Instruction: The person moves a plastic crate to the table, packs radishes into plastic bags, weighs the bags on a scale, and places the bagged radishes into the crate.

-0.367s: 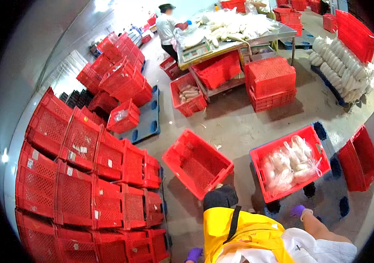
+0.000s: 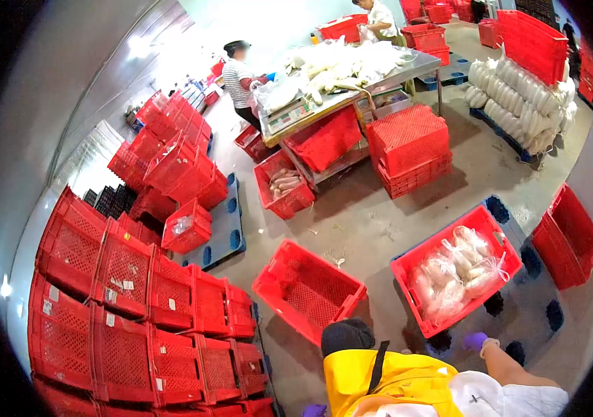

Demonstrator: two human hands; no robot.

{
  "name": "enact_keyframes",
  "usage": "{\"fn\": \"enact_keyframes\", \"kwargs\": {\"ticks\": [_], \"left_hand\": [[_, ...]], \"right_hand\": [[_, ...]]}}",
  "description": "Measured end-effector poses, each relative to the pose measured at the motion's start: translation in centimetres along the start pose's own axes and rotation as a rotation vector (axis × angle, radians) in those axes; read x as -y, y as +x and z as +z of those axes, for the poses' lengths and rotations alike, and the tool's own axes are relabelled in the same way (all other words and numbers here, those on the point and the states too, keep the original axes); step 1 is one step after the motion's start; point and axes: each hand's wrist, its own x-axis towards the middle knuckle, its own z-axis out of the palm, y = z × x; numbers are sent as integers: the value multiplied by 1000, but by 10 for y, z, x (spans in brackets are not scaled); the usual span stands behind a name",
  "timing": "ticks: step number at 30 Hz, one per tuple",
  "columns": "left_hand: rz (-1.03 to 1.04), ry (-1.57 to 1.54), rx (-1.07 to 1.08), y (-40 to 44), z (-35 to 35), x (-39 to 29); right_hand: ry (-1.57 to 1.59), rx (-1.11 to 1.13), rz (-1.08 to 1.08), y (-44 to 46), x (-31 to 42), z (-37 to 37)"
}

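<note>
My right hand (image 2: 475, 342), in a purple glove, hangs just below the near edge of a red crate (image 2: 407, 295) on the blue pallet (image 2: 519, 321). Bagged pale produce (image 2: 456, 270) lies in that crate. Only a little of my left hand (image 2: 314, 411) shows, in a purple glove, at the bottom edge. The fingers of both hands are too small or cut off to read. An empty red crate (image 2: 310, 288) stands on the floor in front of my boot (image 2: 347, 335).
Tall stacks of red crates (image 2: 126, 340) stand at the left. Two co-workers (image 2: 242, 82) are at a metal table (image 2: 418, 67) heaped with white produce. More stacked crates (image 2: 411, 149) stand in front of it. A leaning red crate (image 2: 569, 236) and a pallet of wrapped produce (image 2: 519, 104) are at the right.
The camera view has shifted, so the table and the empty crate sit lower and further left. A second co-worker has come into view behind the table. Less of my left hand shows.
</note>
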Motion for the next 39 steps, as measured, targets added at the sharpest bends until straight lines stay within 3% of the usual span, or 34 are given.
{"fn": "enact_keyframes", "kwargs": {"ticks": [3,4,6,8,10,11,12,13,15,16,18,19,22,24,26,28,32,34,35,39], "left_hand": [[136,478,-18,2,-6,-18],[137,462,-6,9,2,-14],[143,-404,-120,44,-4,0],[-63,-782,-90,68,-14,-1],[-118,-837,-149,74,-53,-29],[-92,-1154,-210,92,-55,-27],[69,-618,-175,108,-74,-21],[111,-788,-283,93,-96,-50],[6,-1092,-265,114,-114,-73],[20,-1025,-246,120,-127,-84],[80,-838,-199,153,-138,-90],[111,-715,-167,174,-132,-81],[43,-959,-204,186,-145,-113],[41,-1100,-181,213,-146,-121],[129,-1109,-215,246,-132,-111],[91,-977,-266,270,-121,-111],[103,-590,-463,311,-108,-111],[134,-558,-417,335,-105,-111],[109,-501,-403,343,-108,-114],[125,-370,-275,354,-136,-159]], "right_hand": [[-16,-65,-92,19,-22,41],[-6,-102,-129,30,-36,63],[16,-179,-209,52,-60,95],[-13,-80,-137,14,-38,70],[-51,35,-70,-12,-23,44],[-76,46,-54,-17,-20,42],[-103,61,-42,-22,-20,46],[-114,99,-48,-11,-40,76],[168,-48,-32,8,-80,123],[160,-27,-31,4,-80,129],[48,-348,-278,-10,-79,133],[52,-322,-277,-22,-69,133],[-87,-260,-291,-48,-44,120],[318,-176,-96,-53,-37,114],[205,-235,-123,-77,-7,99],[1230,-143,318,-93,22,83],[1340,-83,356,-95,21,116],[1220,-164,293,-94,24,148],[1350,-144,263,-107,45,112],[1505,-96,290,-112,39,162]]}}
